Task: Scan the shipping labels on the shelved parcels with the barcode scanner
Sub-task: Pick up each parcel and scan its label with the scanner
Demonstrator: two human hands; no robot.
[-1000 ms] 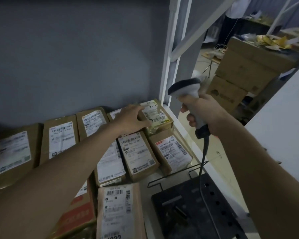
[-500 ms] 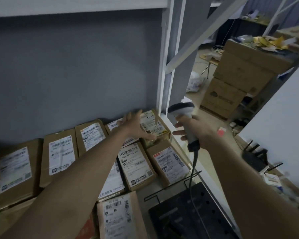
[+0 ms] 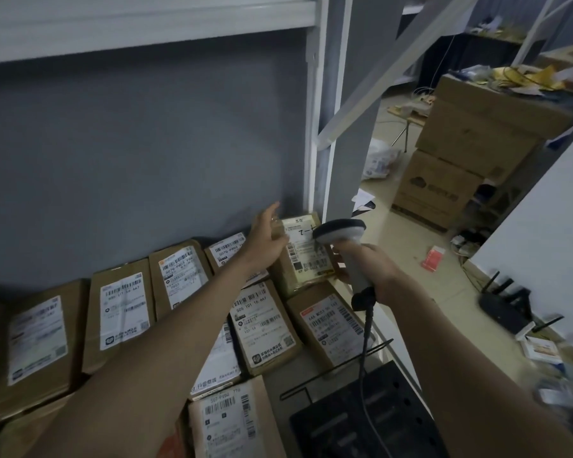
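Note:
Several brown parcels with white shipping labels lie flat in rows on the shelf (image 3: pixel 278 378). A yellowish parcel (image 3: pixel 306 256) sits at the back right corner by the white upright. My right hand (image 3: pixel 374 267) grips the handle of a grey corded barcode scanner (image 3: pixel 339 231), whose head hangs just over that parcel's label. My left hand (image 3: pixel 267 239) hovers with straight fingers beside the parcel's left edge, holding nothing. In front of it lie a parcel labelled 505 (image 3: pixel 265 325) and a red-trimmed parcel (image 3: pixel 333 322).
A black perforated metal stand (image 3: pixel 361 421) sits on the shelf at front right, the scanner's cable trailing over it. A white shelf board (image 3: pixel 146 24) runs overhead. Stacked cardboard boxes (image 3: pixel 470 150), a red packet (image 3: pixel 434 257) and a black router (image 3: pixel 506 305) lie on the floor to the right.
My left hand has let go of the yellowish parcel and lifted with fingers spread. My right hand has swung the scanner left and down until its head is over that parcel's label.

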